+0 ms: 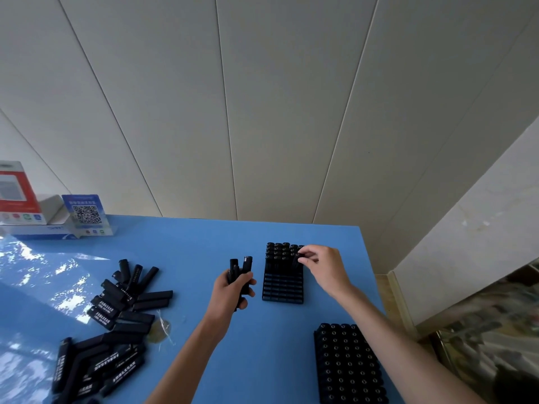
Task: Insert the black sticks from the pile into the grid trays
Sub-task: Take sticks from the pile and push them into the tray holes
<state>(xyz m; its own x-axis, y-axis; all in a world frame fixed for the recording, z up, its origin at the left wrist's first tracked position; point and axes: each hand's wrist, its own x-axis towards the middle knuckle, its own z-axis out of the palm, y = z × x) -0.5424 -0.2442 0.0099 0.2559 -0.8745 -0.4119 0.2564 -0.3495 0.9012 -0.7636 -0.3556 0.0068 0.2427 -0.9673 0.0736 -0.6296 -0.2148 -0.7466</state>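
- Currently the right hand [322,265] pinches one black stick [298,259] at the right edge of the far tray [282,290], at the front filled row.
- Can't tell if the stick is already seated in a cell or just over it; thumb and fingertips hide the top.
- Left hand [233,290] is wrapped around a bundle of sticks [240,271], held upright just left of that tray.
- Far tray: back rows filled, near rows look empty. Near tray [348,364] at bottom right looks full.
- Pile [116,322] lies loose on the blue table [204,243], well left of both trays; plenty left, so the task is probably far from done.
- Risks, my read:
  - Stick goes in tilted and jams on a cell wall, or lands off-row, since neighbours stand tight beside it.
  - Fingers knock adjacent seated sticks on release.
  - Tray isn't held down; a hard push could slide it toward the table's right edge, which is near.
  - Bundle grip looks loose at the bottom; one stick could slip out.
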